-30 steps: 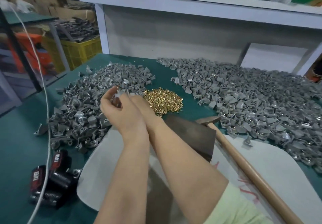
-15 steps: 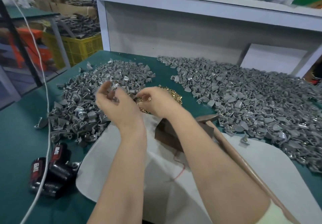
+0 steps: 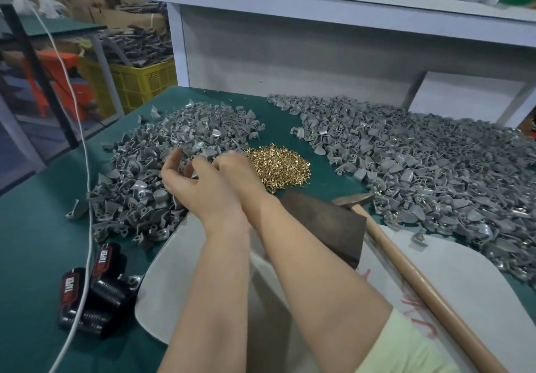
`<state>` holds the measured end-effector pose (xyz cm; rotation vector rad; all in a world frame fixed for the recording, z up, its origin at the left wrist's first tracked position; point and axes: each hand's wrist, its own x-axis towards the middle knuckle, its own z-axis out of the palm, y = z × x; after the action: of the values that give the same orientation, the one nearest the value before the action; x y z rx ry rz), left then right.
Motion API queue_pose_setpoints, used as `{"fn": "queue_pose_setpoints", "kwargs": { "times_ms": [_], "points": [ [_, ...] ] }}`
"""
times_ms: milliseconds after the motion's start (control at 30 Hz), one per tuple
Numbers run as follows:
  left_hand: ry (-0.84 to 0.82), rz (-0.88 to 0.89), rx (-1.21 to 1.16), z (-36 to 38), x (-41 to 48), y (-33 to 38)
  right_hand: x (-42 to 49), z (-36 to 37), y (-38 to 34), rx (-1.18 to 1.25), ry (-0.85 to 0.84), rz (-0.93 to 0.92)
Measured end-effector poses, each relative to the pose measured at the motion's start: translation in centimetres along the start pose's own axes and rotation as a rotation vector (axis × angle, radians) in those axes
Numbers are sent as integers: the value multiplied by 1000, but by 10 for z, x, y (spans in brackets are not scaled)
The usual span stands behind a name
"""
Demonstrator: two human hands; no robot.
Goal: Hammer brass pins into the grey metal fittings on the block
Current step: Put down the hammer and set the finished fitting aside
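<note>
My left hand (image 3: pixel 200 190) hovers over the near edge of the left heap of grey fittings (image 3: pixel 153 169), its fingers curled round a small grey fitting. Pressed against it from the right is my right hand (image 3: pixel 239 169), whose fingertips meet the left hand's; the left hand hides what they hold. Just right of both hands lies a small heap of brass pins (image 3: pixel 280 166). The dark block (image 3: pixel 327 221) sits bare behind my right forearm. A hammer (image 3: pixel 417 280) lies to its right, head by the block's far corner.
A much larger heap of grey fittings (image 3: pixel 420 175) covers the right of the green table. A white sheet (image 3: pixel 470 274) lies under the block and hammer. Black and red battery packs (image 3: pixel 87 288) and a white cable (image 3: pixel 79 146) are at the left.
My right hand has come back from the brass pins and now meets the left hand. The left hand stays over the left heap.
</note>
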<state>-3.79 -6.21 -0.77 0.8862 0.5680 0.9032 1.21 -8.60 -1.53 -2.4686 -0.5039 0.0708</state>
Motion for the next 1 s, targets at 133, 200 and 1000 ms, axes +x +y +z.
{"fn": "queue_pose_setpoints", "kwargs": {
  "times_ms": [133,200,1000],
  "points": [
    [-160,-80,41,2,-3,-1,-7,-39,7,315,129,47],
    [-352,-165,74,3,-8,-3,-17,-58,19,397,144,30],
    [-591,-257,139,5,-25,-7,-59,-80,58,518,265,-37]
  ]
}}
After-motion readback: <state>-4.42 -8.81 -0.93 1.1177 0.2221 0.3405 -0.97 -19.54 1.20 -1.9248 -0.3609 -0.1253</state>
